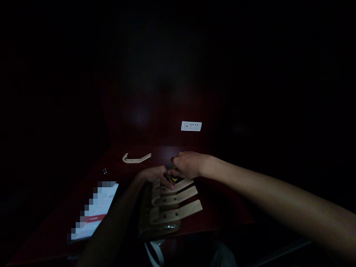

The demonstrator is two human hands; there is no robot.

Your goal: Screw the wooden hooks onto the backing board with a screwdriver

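Note:
Three light wooden hooks lie side by side on a brown wrapped block [144,222]: a near hook [183,212], a middle hook [185,194] and a far hook [182,184]. Dark screw heads show in the near and middle ones. My right hand [187,164] is closed round a screwdriver [174,179] with a yellow and black handle, held upright over the far hook. Beside its tip, the fingers of my left hand [160,175] press together on the far hook; whatever small part they pinch is too small to make out.
On the dark red table [66,207], another wooden hook [133,161] lies behind my left hand. Two small metal pieces [105,171] and a lit screen [96,215] are at the left. A white socket [191,126] is on the back panel.

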